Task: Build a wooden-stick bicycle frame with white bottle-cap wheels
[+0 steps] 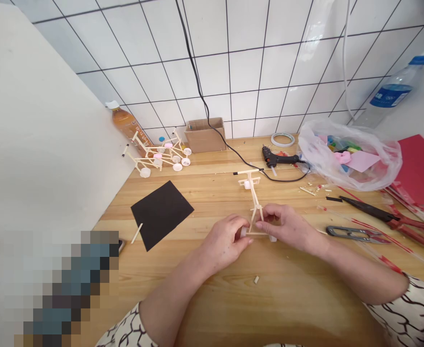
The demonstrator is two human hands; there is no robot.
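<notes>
A small model tricycle of pale wooden sticks (255, 196) stands on the table in front of me, its black-ended handlebar pointing away. One white wheel sits under its front end, and two more sit at the ends of the near axle. My left hand (226, 241) is closed, with thumb and fingers around the near left wheel. With a pinch, my right hand (293, 229) grips the frame's right rear leg, just above the near right wheel (272, 238). Fingers partly cover both contact spots.
Similar stick tricycles (161, 156) stand at the back left beside a tea bottle (125, 120). Black card (162, 215) lies left. A glue gun (279, 158) with its cord, a plastic bag (349, 154), pliers (374, 212) and thread snips (356, 233) lie on the right.
</notes>
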